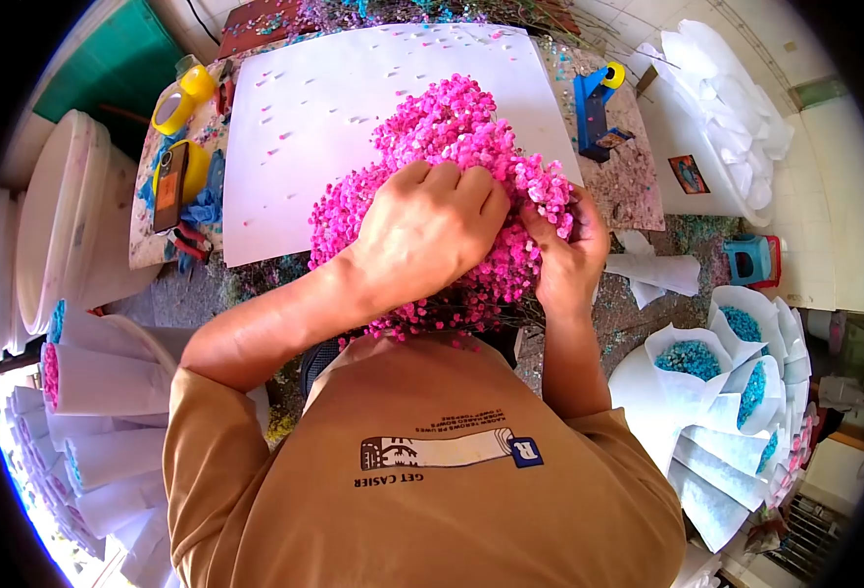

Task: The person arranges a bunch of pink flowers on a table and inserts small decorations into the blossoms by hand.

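A big bunch of bright pink dried baby's breath (452, 132) is held up in front of my chest, over the near edge of a white sheet (305, 108). My left hand (434, 230) is closed in a fist against the middle of the bunch, knuckles up; its fingertips are hidden, so what exactly they grip among the flowers does not show. At the bunch's right side, my right hand (571, 257) pinches a pink sprig between thumb and fingers. Loose pink petals are scattered over the sheet.
Left on the table are tape rolls (173, 112), a phone (169, 186) and red-handled pliers (191, 240). A blue tape dispenser (594, 113) stands right. White-wrapped bouquets with blue flowers (689, 360) stand at lower right, others (109, 377) at lower left. White tubs (74, 225) are at left.
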A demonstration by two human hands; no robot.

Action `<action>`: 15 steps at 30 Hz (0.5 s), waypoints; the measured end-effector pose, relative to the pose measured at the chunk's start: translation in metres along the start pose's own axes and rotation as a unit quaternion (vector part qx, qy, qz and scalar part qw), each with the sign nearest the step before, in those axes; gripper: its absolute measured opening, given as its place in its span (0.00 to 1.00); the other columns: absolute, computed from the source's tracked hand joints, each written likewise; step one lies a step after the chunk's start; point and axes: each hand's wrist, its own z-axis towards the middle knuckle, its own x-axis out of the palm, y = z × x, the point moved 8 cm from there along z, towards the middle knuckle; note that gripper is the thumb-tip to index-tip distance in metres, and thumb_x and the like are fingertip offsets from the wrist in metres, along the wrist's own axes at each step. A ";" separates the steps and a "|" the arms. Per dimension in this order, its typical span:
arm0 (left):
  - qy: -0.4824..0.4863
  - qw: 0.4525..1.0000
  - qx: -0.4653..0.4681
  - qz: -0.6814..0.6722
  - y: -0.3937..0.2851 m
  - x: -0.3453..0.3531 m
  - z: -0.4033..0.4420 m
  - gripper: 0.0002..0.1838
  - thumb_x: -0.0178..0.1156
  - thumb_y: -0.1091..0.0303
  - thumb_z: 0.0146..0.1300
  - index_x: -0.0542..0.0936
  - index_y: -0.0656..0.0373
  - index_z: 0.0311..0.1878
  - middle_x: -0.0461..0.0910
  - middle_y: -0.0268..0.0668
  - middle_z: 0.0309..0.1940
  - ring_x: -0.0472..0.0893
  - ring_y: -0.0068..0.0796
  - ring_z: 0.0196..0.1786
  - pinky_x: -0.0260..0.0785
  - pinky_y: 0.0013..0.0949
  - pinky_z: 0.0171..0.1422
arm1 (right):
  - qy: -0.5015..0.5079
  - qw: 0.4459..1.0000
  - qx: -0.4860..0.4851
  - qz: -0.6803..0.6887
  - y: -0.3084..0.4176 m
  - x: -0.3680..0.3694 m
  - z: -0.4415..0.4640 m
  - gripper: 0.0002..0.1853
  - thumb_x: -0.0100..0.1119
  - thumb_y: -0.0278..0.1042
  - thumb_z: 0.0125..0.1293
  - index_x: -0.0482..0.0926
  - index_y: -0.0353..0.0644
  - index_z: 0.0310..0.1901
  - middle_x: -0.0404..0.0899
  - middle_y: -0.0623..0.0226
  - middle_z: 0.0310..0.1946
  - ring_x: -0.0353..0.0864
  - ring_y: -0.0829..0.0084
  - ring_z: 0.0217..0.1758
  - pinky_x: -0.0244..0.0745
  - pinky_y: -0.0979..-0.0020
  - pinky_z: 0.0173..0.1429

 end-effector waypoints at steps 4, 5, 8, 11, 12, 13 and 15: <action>0.024 0.999 0.024 0.039 -0.003 0.006 0.000 0.07 0.64 0.67 0.46 0.77 0.54 0.30 0.70 0.32 0.29 0.76 0.29 0.30 0.70 0.34 0.31 | 0.006 0.999 -0.002 -0.050 -0.002 0.000 0.001 0.20 0.74 0.22 0.63 0.80 0.32 0.56 0.86 0.66 0.48 0.82 0.77 0.50 0.76 0.73 0.58; 0.028 0.998 0.024 0.051 -0.004 0.006 -0.001 0.07 0.63 0.68 0.45 0.76 0.53 0.28 0.69 0.32 0.28 0.75 0.29 0.30 0.69 0.34 0.31 | 0.012 0.998 -0.003 -0.062 -0.001 0.002 0.000 0.20 0.74 0.22 0.64 0.80 0.32 0.56 0.86 0.66 0.48 0.82 0.77 0.50 0.76 0.73 0.59; 0.060 0.996 0.023 0.064 -0.007 0.002 -0.009 0.07 0.63 0.68 0.44 0.75 0.52 0.27 0.69 0.32 0.27 0.75 0.30 0.29 0.69 0.34 0.31 | 0.013 0.997 -0.001 -0.071 -0.004 0.003 0.000 0.20 0.74 0.22 0.64 0.81 0.32 0.56 0.86 0.66 0.48 0.82 0.77 0.51 0.76 0.72 0.60; 0.050 0.998 0.012 0.025 -0.001 0.000 -0.011 0.04 0.61 0.67 0.52 0.77 0.53 0.28 0.73 0.32 0.27 0.78 0.29 0.31 0.70 0.34 0.33 | 0.016 0.998 0.002 -0.066 -0.004 0.006 -0.001 0.20 0.74 0.23 0.64 0.81 0.33 0.56 0.86 0.66 0.48 0.82 0.77 0.52 0.76 0.72 0.60; 0.050 0.998 0.011 0.026 0.000 0.001 -0.012 0.04 0.61 0.67 0.52 0.77 0.53 0.28 0.73 0.32 0.27 0.78 0.29 0.31 0.70 0.34 0.33 | 0.021 0.998 0.000 -0.065 -0.004 0.008 -0.001 0.20 0.74 0.23 0.63 0.81 0.33 0.56 0.86 0.66 0.49 0.82 0.76 0.52 0.76 0.72 0.61; 0.031 0.999 -0.009 0.006 0.005 0.001 -0.013 0.05 0.63 0.67 0.49 0.76 0.53 0.29 0.72 0.33 0.28 0.78 0.30 0.31 0.70 0.35 0.33 | 0.022 0.998 0.000 -0.065 -0.004 0.009 0.000 0.20 0.74 0.23 0.63 0.81 0.33 0.56 0.86 0.66 0.49 0.82 0.76 0.52 0.76 0.72 0.61; 0.012 0.999 -0.027 -0.015 0.007 0.003 -0.016 0.08 0.64 0.68 0.46 0.75 0.53 0.30 0.71 0.34 0.28 0.77 0.31 0.31 0.70 0.35 0.32 | 0.021 0.998 0.001 -0.066 -0.007 0.008 0.000 0.20 0.74 0.23 0.63 0.81 0.33 0.56 0.86 0.65 0.49 0.82 0.76 0.53 0.76 0.72 0.61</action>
